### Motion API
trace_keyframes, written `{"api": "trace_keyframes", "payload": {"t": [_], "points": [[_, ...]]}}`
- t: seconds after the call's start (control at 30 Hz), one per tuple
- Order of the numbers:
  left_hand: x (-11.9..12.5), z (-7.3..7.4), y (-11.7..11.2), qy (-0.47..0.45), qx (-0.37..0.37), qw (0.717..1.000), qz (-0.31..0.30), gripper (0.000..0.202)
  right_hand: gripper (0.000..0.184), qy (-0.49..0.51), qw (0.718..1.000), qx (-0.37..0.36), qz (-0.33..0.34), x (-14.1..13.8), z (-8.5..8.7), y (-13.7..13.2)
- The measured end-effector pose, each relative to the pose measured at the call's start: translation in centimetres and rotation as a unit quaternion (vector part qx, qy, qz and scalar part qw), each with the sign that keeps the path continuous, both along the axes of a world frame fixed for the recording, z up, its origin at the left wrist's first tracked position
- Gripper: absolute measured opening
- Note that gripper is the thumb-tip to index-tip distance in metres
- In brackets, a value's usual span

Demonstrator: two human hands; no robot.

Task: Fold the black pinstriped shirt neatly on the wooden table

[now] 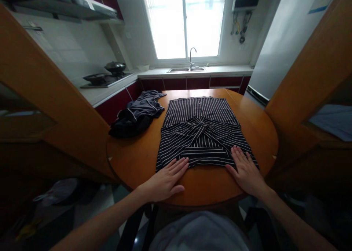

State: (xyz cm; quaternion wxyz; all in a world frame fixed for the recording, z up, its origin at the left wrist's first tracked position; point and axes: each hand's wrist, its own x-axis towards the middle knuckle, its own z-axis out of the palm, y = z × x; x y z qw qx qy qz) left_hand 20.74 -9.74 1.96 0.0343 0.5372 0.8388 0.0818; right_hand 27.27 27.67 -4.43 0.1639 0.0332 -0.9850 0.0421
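A black-and-white striped shirt lies folded on the round wooden table, its sleeves crossed over the middle. My left hand rests flat at the shirt's near left edge, fingertips touching the cloth. At the near right corner my right hand presses on the shirt with its fingers stretched out. Neither hand grips anything. To the left on the table sits a heap of dark clothes, apart from both hands.
Behind the table runs a counter with a sink. A pan stands on the stove at the left, and a fridge is at the right. Wooden frames flank the table. A plastic bag lies low at the left.
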Motion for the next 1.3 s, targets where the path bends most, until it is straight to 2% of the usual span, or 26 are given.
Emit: {"api": "trace_keyframes", "payload": {"t": [0.13, 0.23, 0.37, 0.47, 0.57, 0.7, 0.93, 1.07, 1.2, 1.3], "points": [[0.9, 0.5, -2.6, -0.017, 0.026, 0.999, 0.008, 0.070, 0.077, 0.005, 1.000, -0.001, 0.003, 0.0, 0.0, 0.1], [1.2, 0.3, -4.3, -0.002, 0.083, 0.996, 0.033, 0.051, 0.077, 0.007, 1.000, -0.003, 0.007, 0.0, 0.0, 0.1], [1.3, -0.6, -5.6, 0.042, 0.179, 0.973, 0.140, 0.033, 0.076, 0.011, 1.000, -0.001, 0.004, 0.0, 0.0, 0.1], [1.1, -0.9, -5.6, 0.036, 0.193, 0.962, 0.191, 0.026, 0.076, 0.011, 1.000, 0.002, 0.003, 0.0, -0.1, 0.1], [0.7, -0.8, -5.2, 0.015, 0.180, 0.966, 0.188, 0.019, 0.075, 0.009, 1.000, 0.004, 0.003, 0.0, -0.2, 0.2], [0.2, -0.3, -5.2, -0.017, 0.178, 0.966, 0.185, 0.018, 0.075, 0.009, 1.000, 0.005, 0.002, 0.0, -0.2, 0.2], [-0.6, -0.2, -6.3, -0.089, 0.213, 0.945, 0.231, 0.018, 0.074, -0.002, 1.000, 0.000, 0.004, 0.0, -0.2, 0.3], [-1.0, -0.1, -6.7, -0.071, 0.236, 0.940, 0.235, 0.017, 0.074, -0.002, 1.000, 0.001, 0.003, 0.0, -0.2, 0.3], [-1.1, 0.1, -6.6, -0.039, 0.184, 0.964, 0.190, 0.017, 0.074, 0.002, 1.000, 0.002, 0.004, 0.0, -0.2, 0.4], [-0.8, 0.1, -5.9, -0.024, 0.169, 0.968, 0.185, 0.010, 0.074, 0.003, 1.000, 0.004, 0.003, 0.0, -0.2, 0.3]]}}
